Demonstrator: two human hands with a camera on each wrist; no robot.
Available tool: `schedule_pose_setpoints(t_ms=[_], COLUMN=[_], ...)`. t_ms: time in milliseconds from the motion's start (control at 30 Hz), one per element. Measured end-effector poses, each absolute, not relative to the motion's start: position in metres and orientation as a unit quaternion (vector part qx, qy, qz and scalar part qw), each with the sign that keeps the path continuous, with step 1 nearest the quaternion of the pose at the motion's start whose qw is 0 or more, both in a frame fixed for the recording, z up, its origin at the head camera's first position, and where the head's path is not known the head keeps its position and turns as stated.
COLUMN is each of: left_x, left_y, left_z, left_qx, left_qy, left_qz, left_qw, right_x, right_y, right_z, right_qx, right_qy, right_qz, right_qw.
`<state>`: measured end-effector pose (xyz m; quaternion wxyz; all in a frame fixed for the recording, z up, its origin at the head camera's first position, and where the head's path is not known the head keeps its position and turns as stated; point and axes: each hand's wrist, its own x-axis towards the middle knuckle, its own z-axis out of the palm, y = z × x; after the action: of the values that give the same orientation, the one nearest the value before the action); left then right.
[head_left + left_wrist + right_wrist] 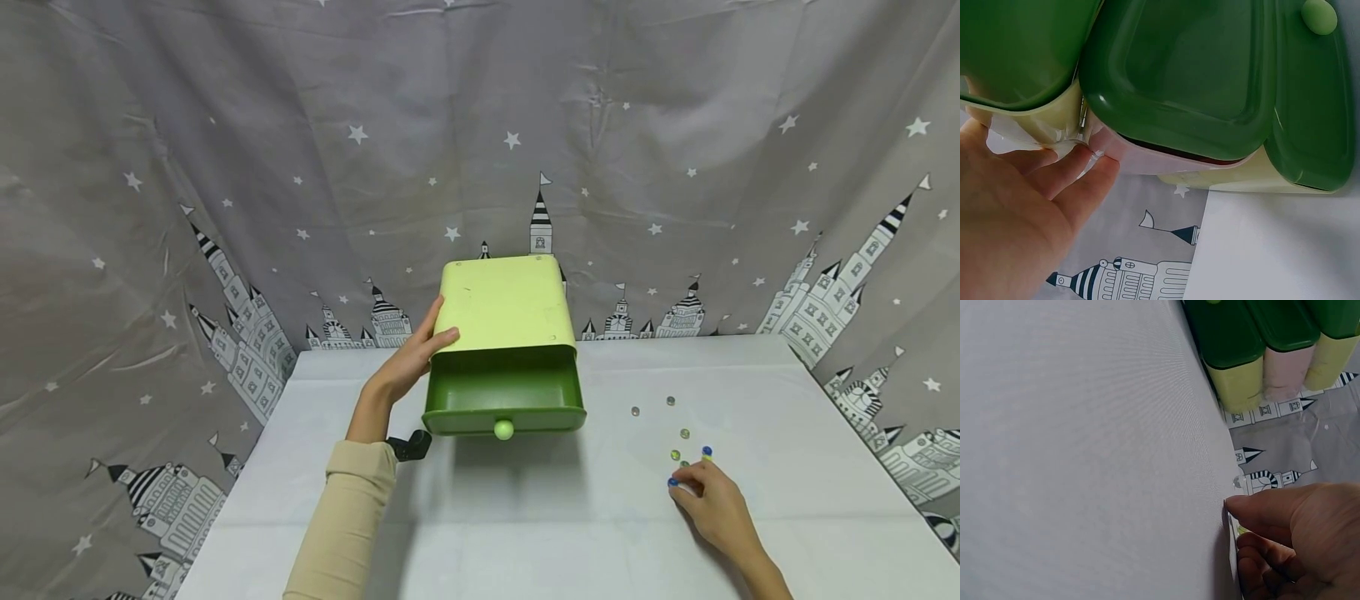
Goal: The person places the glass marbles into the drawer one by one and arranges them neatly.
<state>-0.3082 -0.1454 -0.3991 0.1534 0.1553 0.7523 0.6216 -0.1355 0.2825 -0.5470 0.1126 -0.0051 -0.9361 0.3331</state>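
Grey cloth (480, 100) printed with white stars and castles hangs beyond a white bench (840, 450). At the bench's centre is a drawer unit (502, 304) with yellow and pink tiers, its top green drawer (506, 385) pulled out toward the near side. Fairly straight fingers of the left hand (401, 367) press its left side. Near right, the right hand (708, 504) pinches a blue piece (672, 482) between thumb and finger; small round pieces (685, 433) lie just beyond on the right.
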Motion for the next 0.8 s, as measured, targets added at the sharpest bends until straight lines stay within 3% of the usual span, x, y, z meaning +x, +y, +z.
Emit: schedule_pose_setpoints(t_ms=[800], left_x=[-0.3097], left_y=[-0.1453], left_z=[-0.4003], left_qx=[0.153], left_qy=[0.756], left_qz=[0.618], left_qw=[0.154], right_x=[-0.1345], right_y=[0.2828], right_z=[-0.5464], right_qx=[-0.023], right_qy=[-0.931], right_qz=[0.348], right_qw=[0.110])
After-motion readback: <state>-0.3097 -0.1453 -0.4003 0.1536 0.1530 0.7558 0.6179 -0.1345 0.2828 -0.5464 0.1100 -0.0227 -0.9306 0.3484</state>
